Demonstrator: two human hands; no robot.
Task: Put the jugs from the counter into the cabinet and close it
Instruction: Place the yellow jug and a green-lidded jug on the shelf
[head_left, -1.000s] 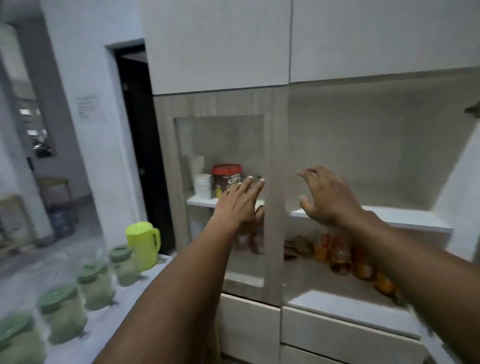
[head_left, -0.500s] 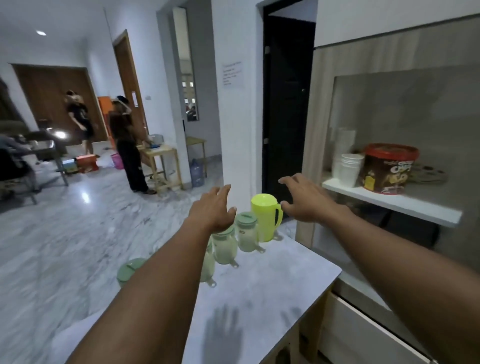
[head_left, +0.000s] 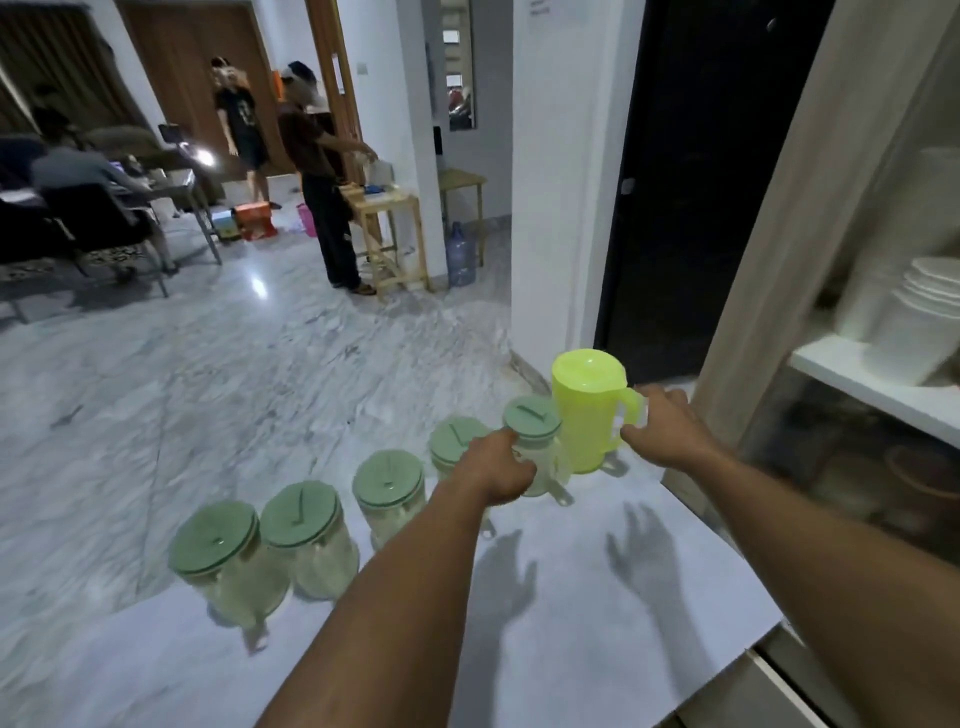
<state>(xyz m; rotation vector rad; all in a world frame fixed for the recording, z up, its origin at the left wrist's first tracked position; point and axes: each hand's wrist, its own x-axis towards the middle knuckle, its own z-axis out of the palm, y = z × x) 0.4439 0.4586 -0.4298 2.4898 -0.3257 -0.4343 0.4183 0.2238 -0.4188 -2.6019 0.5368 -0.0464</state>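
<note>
The right hand (head_left: 667, 428) curls its fingers around the handle of the yellow jug (head_left: 589, 410). The left hand (head_left: 496, 467) grips the nearest clear jug (head_left: 535, 441) on the bench (head_left: 597, 597).

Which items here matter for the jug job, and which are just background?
Job:
- yellow jug, right hand at its handle
- five clear jugs with green lids, left hand on the nearest-to-yellow one
- counter
- cabinet

Background:
- white cups on the cabinet shelf
- water bottle on the floor
- wooden table
- people in the room beyond
</note>
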